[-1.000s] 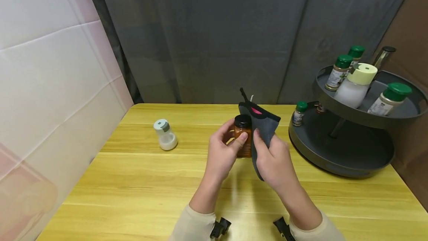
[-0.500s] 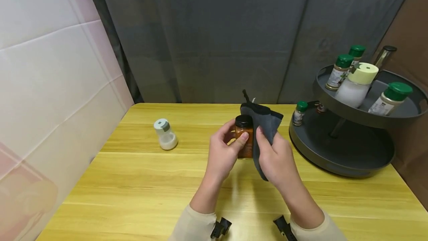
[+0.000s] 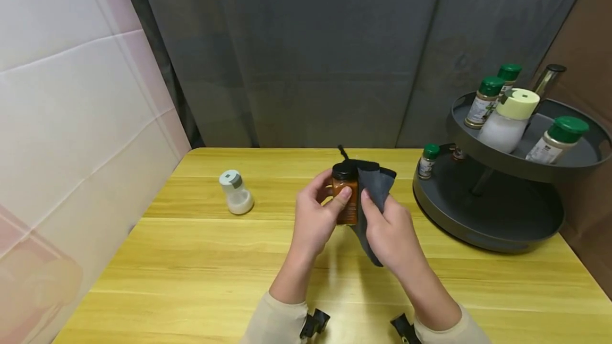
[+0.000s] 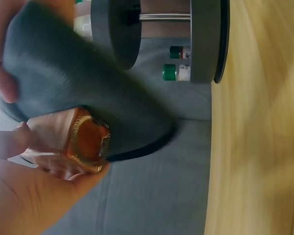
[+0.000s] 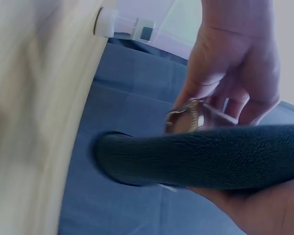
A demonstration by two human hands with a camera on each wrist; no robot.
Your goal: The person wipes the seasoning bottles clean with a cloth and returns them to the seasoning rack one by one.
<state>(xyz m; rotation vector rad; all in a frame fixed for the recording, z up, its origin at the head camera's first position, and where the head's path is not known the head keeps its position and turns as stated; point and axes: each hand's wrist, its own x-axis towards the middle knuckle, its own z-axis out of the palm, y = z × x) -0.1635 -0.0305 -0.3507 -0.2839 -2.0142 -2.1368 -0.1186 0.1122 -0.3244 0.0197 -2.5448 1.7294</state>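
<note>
My left hand (image 3: 315,211) grips a small square glass spice jar (image 3: 347,207) with a black lid and reddish-brown contents, upright above the table. Its thumb lies across the front of the jar, and the jar's base (image 4: 89,141) shows in the left wrist view. Beside it, my right hand (image 3: 393,227) pinches a folded dark grey cloth (image 3: 376,185) with black edging and a small loop at its top. The cloth lies against the jar's right side. In the right wrist view the cloth (image 5: 201,157) hides part of the jar.
A white-capped glass shaker (image 3: 237,192) stands at the left of the wooden table (image 3: 215,264). At the right is a two-tier dark rack (image 3: 487,222). Its upper tier bears several green-capped spice bottles (image 3: 480,104) and a yellow-capped shaker (image 3: 509,121); a small green-capped bottle (image 3: 427,162) is on the lower tier.
The cloth has moved down along the jar, its top edge now lower and folded over, with the pink patch hidden. Both hands have shifted slightly left.
</note>
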